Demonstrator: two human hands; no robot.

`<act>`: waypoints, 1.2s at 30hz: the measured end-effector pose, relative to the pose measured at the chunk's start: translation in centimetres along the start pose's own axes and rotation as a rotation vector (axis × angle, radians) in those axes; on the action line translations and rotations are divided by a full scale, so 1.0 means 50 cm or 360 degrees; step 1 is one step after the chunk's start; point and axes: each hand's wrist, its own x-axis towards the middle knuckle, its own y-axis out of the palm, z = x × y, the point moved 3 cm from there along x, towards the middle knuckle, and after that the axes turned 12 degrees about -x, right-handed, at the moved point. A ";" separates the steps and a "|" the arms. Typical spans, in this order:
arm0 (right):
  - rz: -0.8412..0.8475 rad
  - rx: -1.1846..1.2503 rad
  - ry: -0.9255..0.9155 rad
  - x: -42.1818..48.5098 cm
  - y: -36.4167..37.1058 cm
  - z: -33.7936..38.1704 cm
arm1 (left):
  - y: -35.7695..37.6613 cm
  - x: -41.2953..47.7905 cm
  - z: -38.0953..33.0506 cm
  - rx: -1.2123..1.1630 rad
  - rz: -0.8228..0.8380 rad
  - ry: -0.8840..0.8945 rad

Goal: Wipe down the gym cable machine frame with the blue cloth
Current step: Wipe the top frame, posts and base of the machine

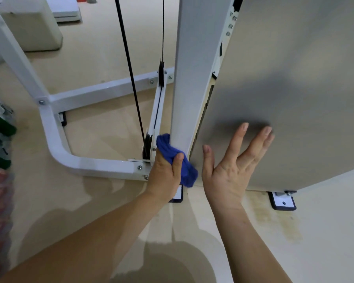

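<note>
The left hand (pixel 166 176) holds the cloth (pixel 173 158) against the foot of the upright post (pixel 189 78); the panel (pixel 294 78) stands just right of the post, the right hand (pixel 231 170) spread over its lower part; the base bar (pixel 102 166) runs left from the post along the floor (pixel 325 231); two cables (pixel 129 68) hang left of the post.

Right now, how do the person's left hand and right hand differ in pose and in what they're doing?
The left hand is curled, holding the bunched blue cloth; the right hand holds nothing, fingers straight and spread. The left hand presses the cloth to the foot of the white upright post; the right hand is over the grey side panel, contact unclear. Both are bare and reach low near the floor.
</note>
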 end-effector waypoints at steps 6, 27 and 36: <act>0.0080 0.0155 0.0073 -0.011 -0.017 -0.016 | -0.027 0.002 0.058 0.0156 0.0222 -0.0256; -0.0103 -0.0051 -0.0117 -0.088 0.137 -0.042 | 0.015 0.027 0.157 -0.0067 0.0151 0.0045; -0.0009 -0.0010 -0.0151 -0.102 0.128 -0.044 | -0.028 -0.051 0.285 0.0471 0.0340 -0.0103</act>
